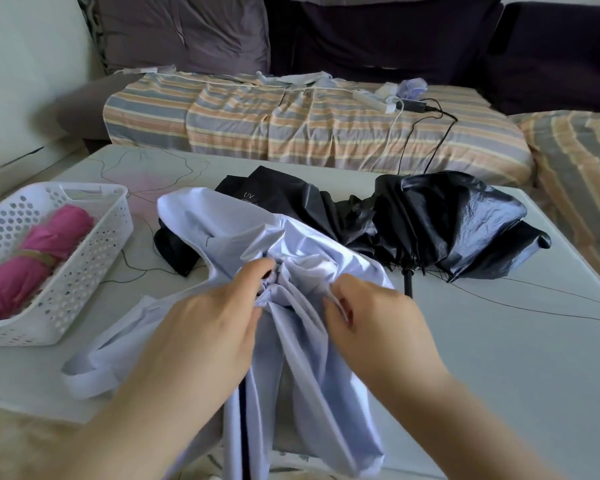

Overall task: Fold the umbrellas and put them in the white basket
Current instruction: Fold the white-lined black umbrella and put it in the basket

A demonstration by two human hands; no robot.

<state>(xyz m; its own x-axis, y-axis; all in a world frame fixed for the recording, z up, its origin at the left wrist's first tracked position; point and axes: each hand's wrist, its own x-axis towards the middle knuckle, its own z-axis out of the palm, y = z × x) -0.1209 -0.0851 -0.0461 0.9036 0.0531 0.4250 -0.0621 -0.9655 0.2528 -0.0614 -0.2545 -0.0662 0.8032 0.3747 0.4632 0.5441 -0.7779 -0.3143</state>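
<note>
A pale lavender umbrella [302, 348] lies loose and crumpled on the near part of the white table [499, 358], its cloth hanging over the front edge. My left hand [208, 327] grips the gathered cloth near its middle. My right hand [374, 317] pinches a fold of the same cloth just to the right. Behind it a black umbrella [440, 216] lies half collapsed, its shaft pointing toward me. The white basket [84, 268] stands at the left with a folded pink umbrella [32, 261] inside.
A sofa with a striped cover [291, 126] runs along the table's far edge, carrying a power strip [374, 98] and cables. Dark cushions [378, 32] stand behind it. A thin black thread trails over the table.
</note>
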